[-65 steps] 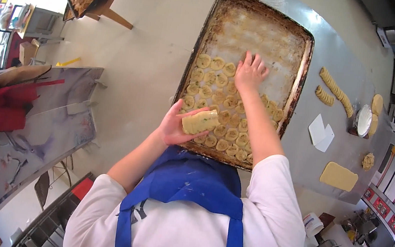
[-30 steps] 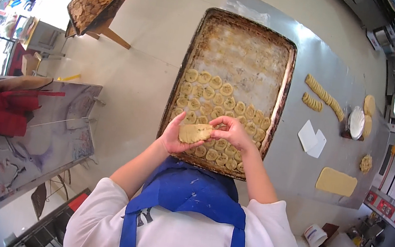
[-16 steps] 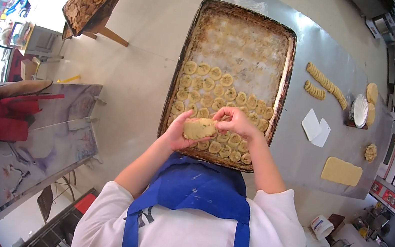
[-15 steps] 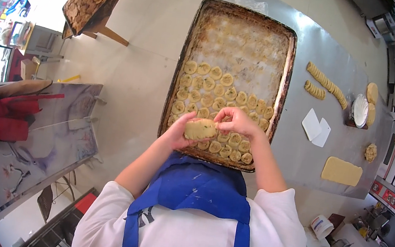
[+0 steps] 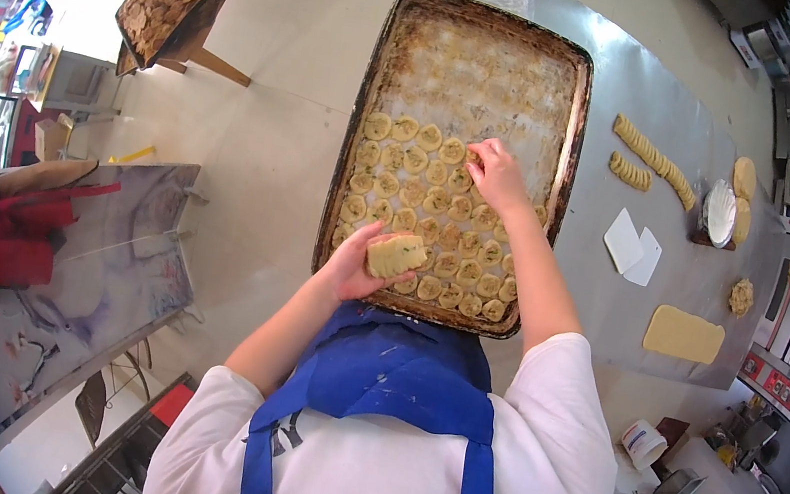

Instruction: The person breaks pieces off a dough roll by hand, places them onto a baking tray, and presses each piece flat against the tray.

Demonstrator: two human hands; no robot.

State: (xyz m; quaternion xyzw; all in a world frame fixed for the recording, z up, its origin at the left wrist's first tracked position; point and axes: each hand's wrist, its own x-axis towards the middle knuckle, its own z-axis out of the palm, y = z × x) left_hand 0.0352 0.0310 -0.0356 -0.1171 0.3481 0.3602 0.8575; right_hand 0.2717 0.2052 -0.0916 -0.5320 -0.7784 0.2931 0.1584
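Observation:
My left hand [image 5: 352, 263] is closed round a short sliced roll of pale dough [image 5: 396, 256], held above the near left part of a dark-rimmed baking tray [image 5: 481, 67]. Rows of round, flat dough slices [image 5: 412, 192] with green flecks cover the near part of that tray. My right hand [image 5: 498, 179] is pinched over the tray, at the right end of the farthest row. Between its fingertips a dough slice shows only in part, down at tray level.
Right of the tray, a metal table bears cut dough rolls [image 5: 655, 160], two white scrapers [image 5: 625, 241], a flat dough sheet [image 5: 684, 334], a dough lump [image 5: 740, 297] and a white bowl [image 5: 720, 214]. Browned trays [image 5: 168, 5] lean by a wooden table at far left.
My right hand has left the dough roll and moved away from me to the farthest row of slices. My left hand stays nearly in place with the roll.

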